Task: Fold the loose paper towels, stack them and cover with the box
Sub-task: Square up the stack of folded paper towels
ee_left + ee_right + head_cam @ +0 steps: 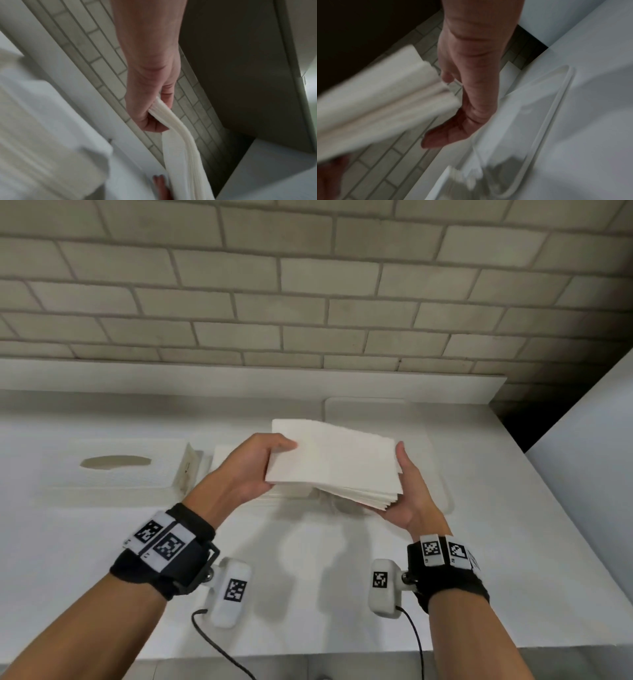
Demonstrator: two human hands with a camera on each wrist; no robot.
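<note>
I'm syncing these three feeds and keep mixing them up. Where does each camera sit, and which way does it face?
Head: worn on the head, facing forward and down at the counter; shows both forearms, left hand and right hand holding the paper towel stack, box at left.
Left wrist: looks along the left hand toward the tiled wall.
Right wrist: looks along the right hand; tray below.
All share the stack.
</note>
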